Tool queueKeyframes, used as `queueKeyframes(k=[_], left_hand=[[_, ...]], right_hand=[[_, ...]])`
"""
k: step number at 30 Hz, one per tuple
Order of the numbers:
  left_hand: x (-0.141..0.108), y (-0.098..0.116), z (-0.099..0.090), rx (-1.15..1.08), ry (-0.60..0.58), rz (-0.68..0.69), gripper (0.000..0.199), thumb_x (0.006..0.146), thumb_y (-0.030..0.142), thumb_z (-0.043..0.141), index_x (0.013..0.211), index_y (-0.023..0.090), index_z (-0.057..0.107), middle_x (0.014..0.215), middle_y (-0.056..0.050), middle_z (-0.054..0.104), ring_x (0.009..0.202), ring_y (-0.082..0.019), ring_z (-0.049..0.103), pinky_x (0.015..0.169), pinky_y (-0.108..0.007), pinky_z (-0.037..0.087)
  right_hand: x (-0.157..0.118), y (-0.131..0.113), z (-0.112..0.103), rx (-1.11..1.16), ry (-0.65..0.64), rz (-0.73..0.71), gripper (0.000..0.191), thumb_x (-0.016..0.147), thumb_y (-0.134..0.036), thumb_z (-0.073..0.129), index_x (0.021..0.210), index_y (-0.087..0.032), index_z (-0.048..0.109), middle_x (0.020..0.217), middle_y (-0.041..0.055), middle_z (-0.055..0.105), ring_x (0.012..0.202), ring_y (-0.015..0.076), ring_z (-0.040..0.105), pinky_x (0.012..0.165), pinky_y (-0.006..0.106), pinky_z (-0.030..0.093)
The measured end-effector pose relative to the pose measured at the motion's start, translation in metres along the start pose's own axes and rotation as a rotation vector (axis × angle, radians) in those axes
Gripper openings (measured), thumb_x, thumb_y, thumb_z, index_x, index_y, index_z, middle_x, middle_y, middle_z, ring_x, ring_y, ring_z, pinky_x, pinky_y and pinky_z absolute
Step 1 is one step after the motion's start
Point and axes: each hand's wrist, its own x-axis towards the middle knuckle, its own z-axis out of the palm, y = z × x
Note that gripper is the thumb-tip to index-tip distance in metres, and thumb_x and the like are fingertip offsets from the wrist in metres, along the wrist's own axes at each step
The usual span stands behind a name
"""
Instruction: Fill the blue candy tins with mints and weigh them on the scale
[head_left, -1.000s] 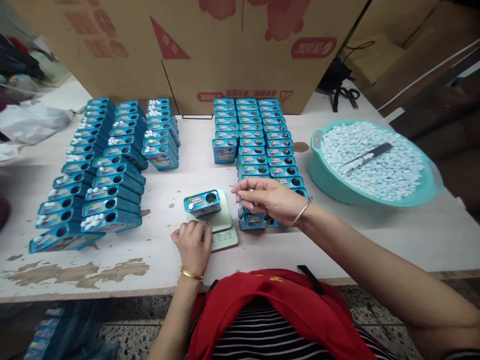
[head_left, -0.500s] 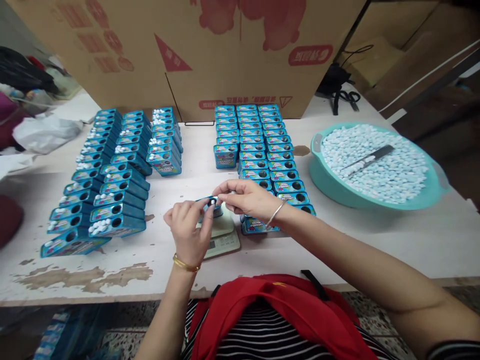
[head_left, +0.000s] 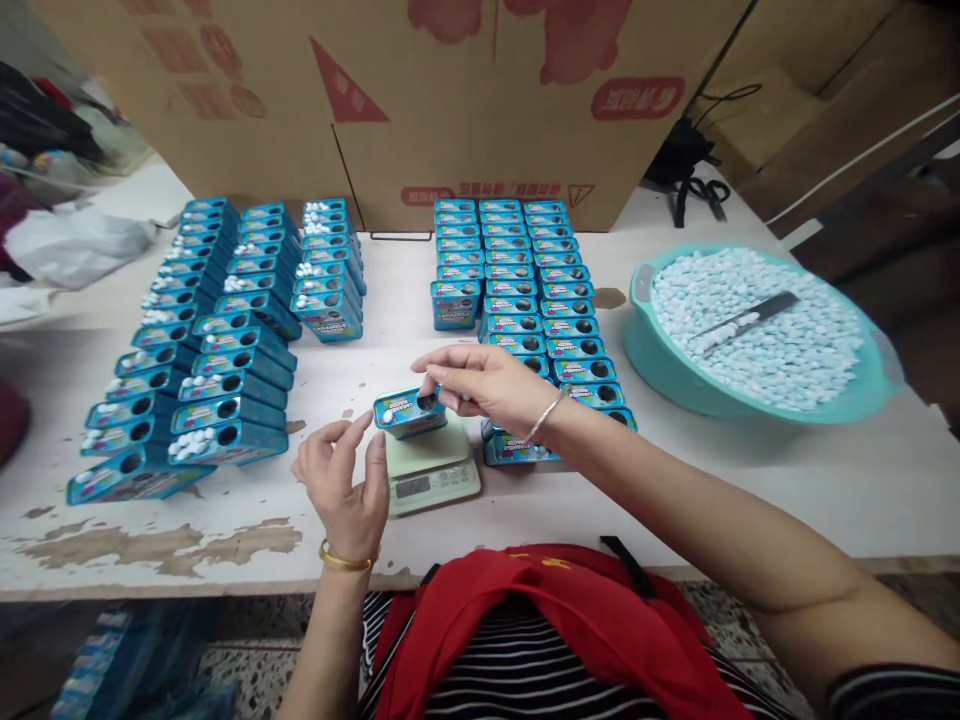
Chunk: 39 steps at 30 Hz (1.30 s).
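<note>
A blue candy tin (head_left: 409, 414) with a dark round hole at its right end sits on the pale green kitchen scale (head_left: 439, 488). One white candy (head_left: 388, 416) lies on the left part of its lid. Just left of the tin is my left hand (head_left: 346, 490), its thumb and index finger spread apart and nothing between them. Over the tin's right end, beside the hole, my right hand (head_left: 491, 388) has its fingers bent together. Whatever they hold, if anything, is hidden.
A turquoise basin (head_left: 675, 375) full of pale candies, with a dark flat blade (head_left: 750, 315) on top, stands at right. Rows of blue tins (head_left: 514, 305) stand behind the scale, and more tins (head_left: 232, 360) fill the left, several topped with candies. A large cardboard box (head_left: 450, 110) closes off the back.
My left hand has come off the tin and moved left and down, fingers spreading. The right hand stays at the hole. A white candy seen at the hole earlier no longer shows there.
</note>
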Motion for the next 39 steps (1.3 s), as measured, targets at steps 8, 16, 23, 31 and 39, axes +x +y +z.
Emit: queueKeyframes(k=[8,16,23,31,39], left_hand=[[-0.002,-0.004,0.000,-0.059,-0.014,0.018,0.030,0.085,0.022,0.056,0.114,0.022,0.062,0.116,-0.010,0.057,0.108,-0.021,0.051,0.091,-0.038,0.037],[-0.001,0.000,0.005,-0.039,-0.059,0.074,0.030,0.085,0.021,0.056,0.114,0.023,0.062,0.122,-0.011,0.056,0.115,-0.023,0.049,0.096,-0.042,0.036],[0.000,0.002,0.008,-0.017,-0.061,0.102,0.031,0.083,0.021,0.059,0.113,0.024,0.062,0.122,-0.010,0.056,0.115,-0.024,0.050,0.098,-0.043,0.035],[0.006,0.009,0.016,0.049,-0.106,0.180,0.033,0.082,0.024,0.060,0.115,0.025,0.062,0.127,-0.010,0.055,0.121,-0.026,0.047,0.100,-0.044,0.031],[0.017,0.008,0.009,0.006,-0.071,0.107,0.045,0.084,0.028,0.059,0.128,0.025,0.051,0.135,-0.011,0.048,0.127,-0.025,0.042,0.104,-0.044,0.030]], right_hand=[[-0.034,0.003,-0.034,0.279,0.150,0.055,0.023,0.080,-0.004,0.050,0.098,-0.013,0.060,0.077,0.0029,0.062,0.055,0.0045,0.047,0.045,0.015,0.036],[-0.038,0.016,-0.042,0.229,0.081,-0.029,0.017,0.085,-0.023,0.058,0.097,-0.012,0.057,0.072,0.0003,0.059,0.047,0.0029,0.039,0.040,0.017,0.022],[-0.035,0.017,-0.039,0.120,0.031,-0.059,0.020,0.086,-0.032,0.058,0.091,-0.014,0.053,0.066,-0.0009,0.059,0.042,0.0025,0.035,0.039,0.019,0.016],[-0.023,0.017,-0.028,-0.026,-0.013,-0.080,0.022,0.084,-0.036,0.058,0.083,-0.014,0.054,0.049,-0.0072,0.048,0.035,0.0015,0.029,0.037,0.018,0.016],[-0.011,0.016,-0.016,-0.101,-0.005,-0.108,0.037,0.071,-0.048,0.069,0.077,-0.014,0.056,0.046,-0.0111,0.035,0.041,0.0019,0.025,0.040,0.019,0.016]])
